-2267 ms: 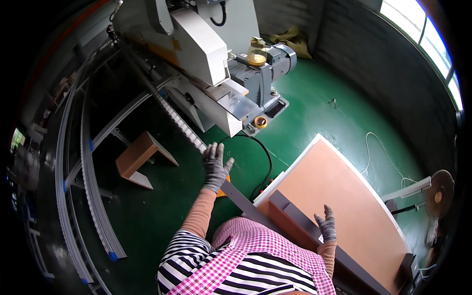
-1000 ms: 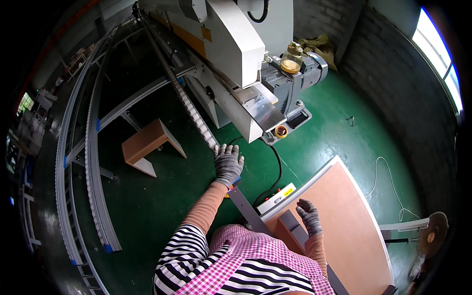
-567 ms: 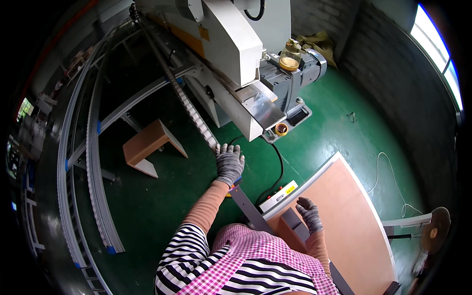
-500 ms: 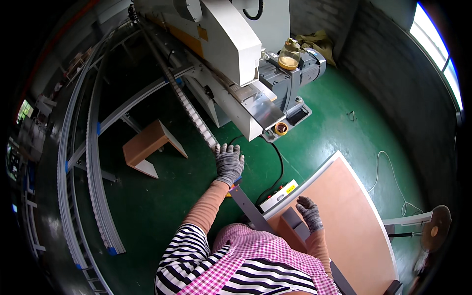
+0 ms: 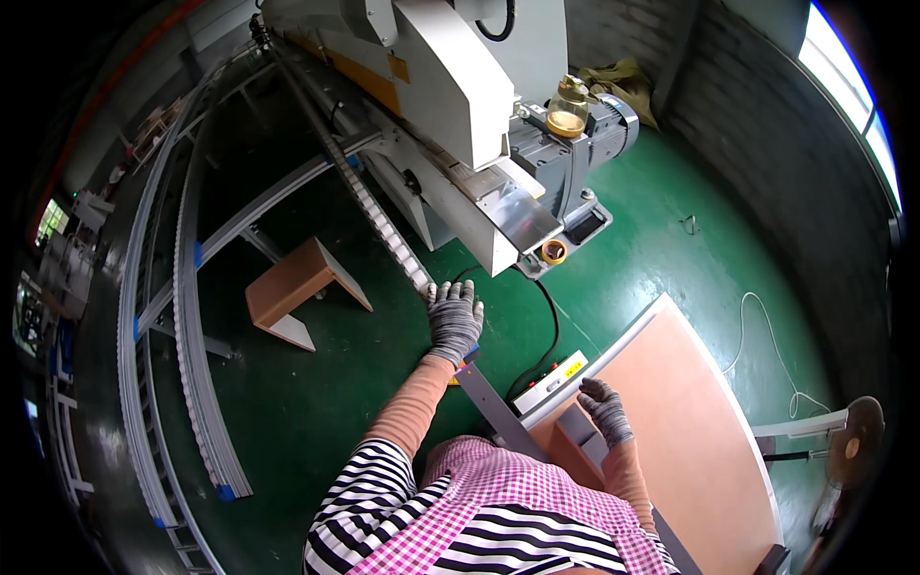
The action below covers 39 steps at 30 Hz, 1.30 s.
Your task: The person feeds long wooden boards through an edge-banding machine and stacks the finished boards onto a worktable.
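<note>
My left hand (image 5: 454,321), in a striped grey knit glove, lies at the near end of a roller rail (image 5: 388,233) with its fingers stretched out, holding nothing. Past it, the rail of pale rollers runs away along a large white machine (image 5: 450,77). To the right, my right hand (image 5: 606,414), gloved alike, hovers over a wood-coloured board (image 5: 685,393) with a pale edge. Its fingers are loosely bent and slightly apart, and no object shows in them. Close to its wrist is a small open box (image 5: 578,436) with grey inner faces.
A white control box (image 5: 553,381) with buttons sits beside the board. Roller tracks (image 5: 192,364) on a metal frame run along the left. A bent brown panel piece (image 5: 297,287) stands on the green floor. Ahead is a motor (image 5: 609,125); a disc-shaped fan (image 5: 855,443) stands far right.
The whole view has shifted slightly, so most things appear a little further right. Both hands keep nearly the same places and poses.
</note>
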Available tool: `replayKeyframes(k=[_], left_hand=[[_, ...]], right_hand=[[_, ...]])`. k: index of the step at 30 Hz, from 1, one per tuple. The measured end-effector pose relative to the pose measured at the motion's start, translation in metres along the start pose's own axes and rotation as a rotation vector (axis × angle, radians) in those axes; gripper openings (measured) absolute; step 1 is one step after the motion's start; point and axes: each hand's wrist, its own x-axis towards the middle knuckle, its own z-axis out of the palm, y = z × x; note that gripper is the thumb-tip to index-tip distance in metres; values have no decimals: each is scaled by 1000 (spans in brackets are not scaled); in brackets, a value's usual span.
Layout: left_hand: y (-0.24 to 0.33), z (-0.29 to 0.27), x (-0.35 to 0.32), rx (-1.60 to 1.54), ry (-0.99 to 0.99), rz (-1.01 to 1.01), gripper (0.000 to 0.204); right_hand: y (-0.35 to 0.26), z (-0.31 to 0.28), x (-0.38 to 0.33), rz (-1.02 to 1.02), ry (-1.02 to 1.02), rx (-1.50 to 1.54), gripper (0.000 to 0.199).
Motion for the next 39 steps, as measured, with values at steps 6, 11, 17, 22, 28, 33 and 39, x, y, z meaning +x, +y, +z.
replayKeyframes(k=[6, 11, 17, 22, 28, 33, 39], left_hand=[[-1, -3, 1, -26, 37, 10, 47], [-1, -3, 1, -34, 26, -8, 46], [-5, 2, 1, -116, 75, 0, 37], [-10, 5, -1, -187, 116, -6, 30], [-9, 6, 1, -214, 126, -3, 27], [-8, 5, 0, -219, 135, -2, 26], [-9, 6, 0, -211, 124, -1, 28]], right_hand=[[0, 2, 6, -11, -14, 57, 38], [-7, 1, 13, 9, -21, -15, 43], [1, 3, 16, -2, -30, -113, 44], [-6, 13, -5, -105, -23, -795, 41], [2, 15, -16, 8, -62, -648, 41], [6, 13, -15, 11, -69, -658, 40], [-12, 22, -26, 24, -86, -722, 43]])
